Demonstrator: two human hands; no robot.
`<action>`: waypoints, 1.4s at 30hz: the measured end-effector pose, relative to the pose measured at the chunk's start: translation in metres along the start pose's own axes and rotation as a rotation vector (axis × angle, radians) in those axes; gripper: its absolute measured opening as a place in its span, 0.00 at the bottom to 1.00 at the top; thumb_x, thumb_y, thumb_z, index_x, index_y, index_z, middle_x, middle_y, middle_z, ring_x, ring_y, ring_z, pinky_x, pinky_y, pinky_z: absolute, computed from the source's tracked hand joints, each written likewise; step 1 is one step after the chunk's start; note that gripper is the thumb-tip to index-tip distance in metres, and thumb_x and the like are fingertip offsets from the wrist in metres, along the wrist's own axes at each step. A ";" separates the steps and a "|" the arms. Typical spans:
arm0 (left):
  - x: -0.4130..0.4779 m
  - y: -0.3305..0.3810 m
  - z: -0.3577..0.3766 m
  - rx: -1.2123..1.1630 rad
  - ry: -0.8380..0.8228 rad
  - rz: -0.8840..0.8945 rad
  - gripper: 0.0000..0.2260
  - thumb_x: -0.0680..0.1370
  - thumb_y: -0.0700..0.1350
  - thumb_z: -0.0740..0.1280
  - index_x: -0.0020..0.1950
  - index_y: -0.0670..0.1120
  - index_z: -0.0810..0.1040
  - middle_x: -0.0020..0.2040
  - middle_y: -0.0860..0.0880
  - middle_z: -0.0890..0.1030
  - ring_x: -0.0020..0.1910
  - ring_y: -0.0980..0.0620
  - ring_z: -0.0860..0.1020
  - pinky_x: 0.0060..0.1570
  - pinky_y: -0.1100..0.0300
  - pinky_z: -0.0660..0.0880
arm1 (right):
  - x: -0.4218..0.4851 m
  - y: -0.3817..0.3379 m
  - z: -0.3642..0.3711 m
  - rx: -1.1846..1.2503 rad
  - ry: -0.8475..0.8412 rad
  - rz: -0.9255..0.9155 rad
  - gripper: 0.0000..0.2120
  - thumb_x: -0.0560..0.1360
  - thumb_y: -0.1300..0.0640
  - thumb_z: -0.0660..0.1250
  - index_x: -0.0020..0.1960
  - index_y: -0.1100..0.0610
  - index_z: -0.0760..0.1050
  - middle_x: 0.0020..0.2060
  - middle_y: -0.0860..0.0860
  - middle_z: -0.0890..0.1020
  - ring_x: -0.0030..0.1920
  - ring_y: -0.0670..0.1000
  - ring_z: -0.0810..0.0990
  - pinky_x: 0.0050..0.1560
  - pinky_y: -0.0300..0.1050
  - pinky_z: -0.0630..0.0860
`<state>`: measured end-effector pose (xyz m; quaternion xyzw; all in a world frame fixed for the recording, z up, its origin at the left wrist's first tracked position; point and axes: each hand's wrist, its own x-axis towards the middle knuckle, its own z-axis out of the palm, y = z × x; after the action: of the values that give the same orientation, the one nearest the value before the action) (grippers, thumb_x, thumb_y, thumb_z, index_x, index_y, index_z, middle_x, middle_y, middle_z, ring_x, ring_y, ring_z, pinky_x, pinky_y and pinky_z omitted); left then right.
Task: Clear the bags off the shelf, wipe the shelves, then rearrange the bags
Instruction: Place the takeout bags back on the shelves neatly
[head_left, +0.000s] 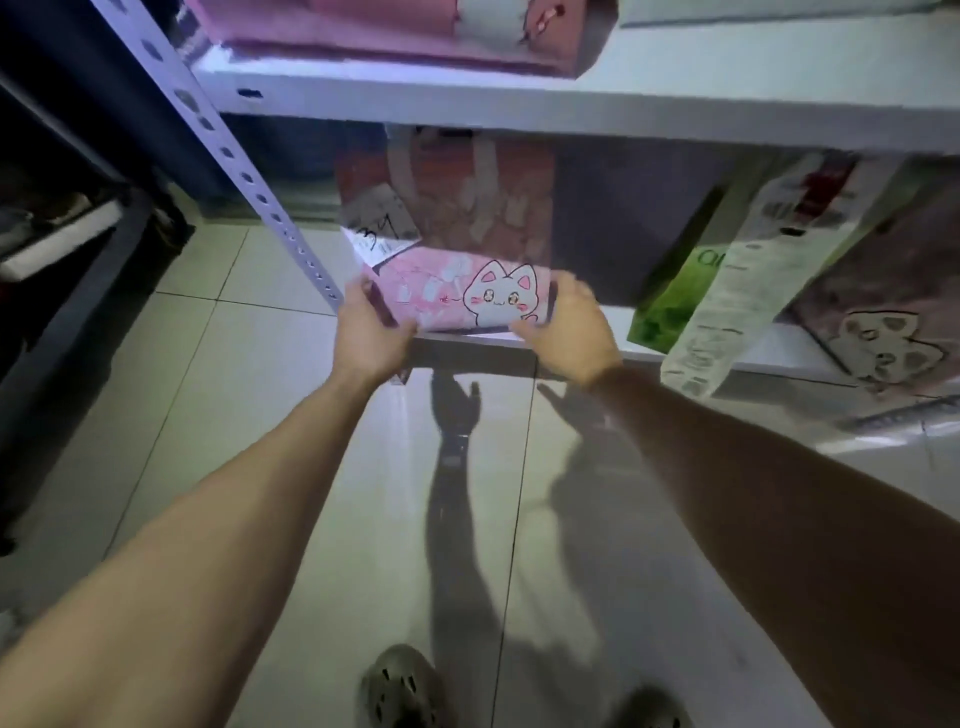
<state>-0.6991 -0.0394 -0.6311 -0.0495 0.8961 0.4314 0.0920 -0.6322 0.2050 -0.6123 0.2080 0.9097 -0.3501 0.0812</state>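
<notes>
At the lower shelf (519, 358), front edge, the person's left hand (371, 338) and right hand (569, 332) clasp the ends of a pink cat-print bag (467, 296), fingers curled round it. Other bags (878, 312) crowd both shelves; whether clearing or rearranging is underway cannot be told.

Pale glossy floor tiles (249, 395); dark rack (78, 270) at left, dim light
</notes>
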 end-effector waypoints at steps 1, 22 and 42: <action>0.017 -0.007 0.004 -0.025 0.058 0.016 0.28 0.78 0.40 0.75 0.76 0.44 0.68 0.64 0.53 0.80 0.56 0.53 0.83 0.60 0.53 0.82 | 0.018 0.000 0.007 0.020 0.053 0.014 0.37 0.74 0.45 0.78 0.76 0.58 0.66 0.69 0.59 0.74 0.68 0.61 0.77 0.68 0.54 0.74; -0.078 -0.022 -0.020 0.094 0.152 -0.131 0.07 0.84 0.47 0.67 0.57 0.45 0.81 0.51 0.51 0.84 0.53 0.43 0.83 0.57 0.49 0.79 | -0.060 0.015 0.005 0.180 -0.006 0.179 0.15 0.80 0.63 0.64 0.67 0.57 0.74 0.61 0.58 0.84 0.60 0.62 0.82 0.61 0.58 0.80; -0.353 0.252 -0.219 0.072 0.082 -0.077 0.03 0.83 0.49 0.68 0.55 0.54 0.81 0.48 0.54 0.87 0.45 0.52 0.87 0.47 0.48 0.86 | -0.350 -0.096 -0.271 0.371 0.122 0.148 0.15 0.80 0.66 0.62 0.63 0.52 0.69 0.54 0.51 0.84 0.49 0.55 0.82 0.39 0.43 0.75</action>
<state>-0.4231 -0.0504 -0.2310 -0.0984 0.9114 0.3927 0.0737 -0.3599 0.2096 -0.2508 0.3064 0.8150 -0.4917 0.0117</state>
